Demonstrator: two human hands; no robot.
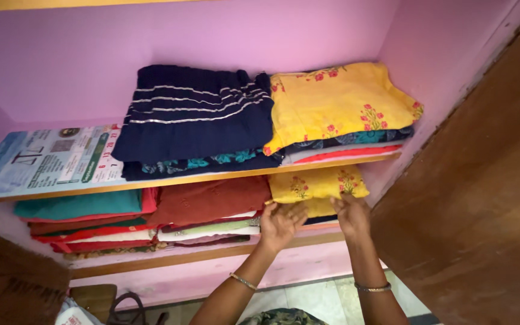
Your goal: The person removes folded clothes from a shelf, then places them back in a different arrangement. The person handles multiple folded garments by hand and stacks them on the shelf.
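- Both hands reach into the lower shelf (212, 256) of a pink-walled cupboard, seen from the head camera looking down.
- Left hand (281, 224) lies with fingers spread and flat, palm down, against the front edge of a folded yellow floral garment (317, 183); it presses rather than pinches.
- Right hand (351, 213) rests just beside it on the same garment, fingers extended and loosely spread over the fold; no cloth is pinched between the fingers as far as can be seen.
- Each wrist carries a thin bangle.
- That yellow floral garment sits on top of a short pile at the right end of the lower shelf, directly under and ahead of both hands.
- Just left of the left hand stands a pile topped by a rust-red folded cloth (209, 200), with pale green and white layers beneath it.
- Farther left lies a pile topped by a teal cloth (79, 204) over red layers.
- Above the hands, on the upper shelf (200, 179), a yellow flowered top (338, 102) crowns a stack of blue, grey and red pieces.
- Beside it to the left sits a navy cloth with silver stripes (194, 111) over a blue patterned piece.
- Well to the left of that, a printed calendar sheet (49, 159) lies flat on the upper shelf.
- Right of the right hand stands a brown wooden door (476, 210).
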